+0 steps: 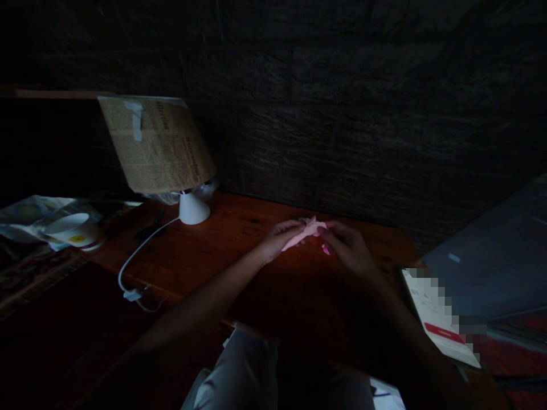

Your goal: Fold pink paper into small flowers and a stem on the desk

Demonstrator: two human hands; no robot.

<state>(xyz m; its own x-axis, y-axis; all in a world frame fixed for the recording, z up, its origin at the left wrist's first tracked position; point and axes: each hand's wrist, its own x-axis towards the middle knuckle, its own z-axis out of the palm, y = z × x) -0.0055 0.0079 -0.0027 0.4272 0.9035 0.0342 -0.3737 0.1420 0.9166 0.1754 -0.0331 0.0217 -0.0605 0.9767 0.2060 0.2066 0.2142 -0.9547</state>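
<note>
Over the wooden table (273,290), both hands grip a small piece of soft-looking pink material (301,236), perhaps paper or cloth; its exact kind is too dim to tell. My left hand (280,239) is closed on its left end, thumb lying along the top. The fingers of my right hand (344,242) pinch the right end. A brighter pink bit (326,249) hangs just below the right fingers. Part of the material is hidden behind the fingers.
A lamp (160,145) with a newsprint shade stands at the left, its white cord (132,256) running over the front edge. Beyond it are a paper cup (74,230) and plastic wrapping (38,213). A tablet-like panel (431,307) lies right. A dark block wall (342,114) rises behind.
</note>
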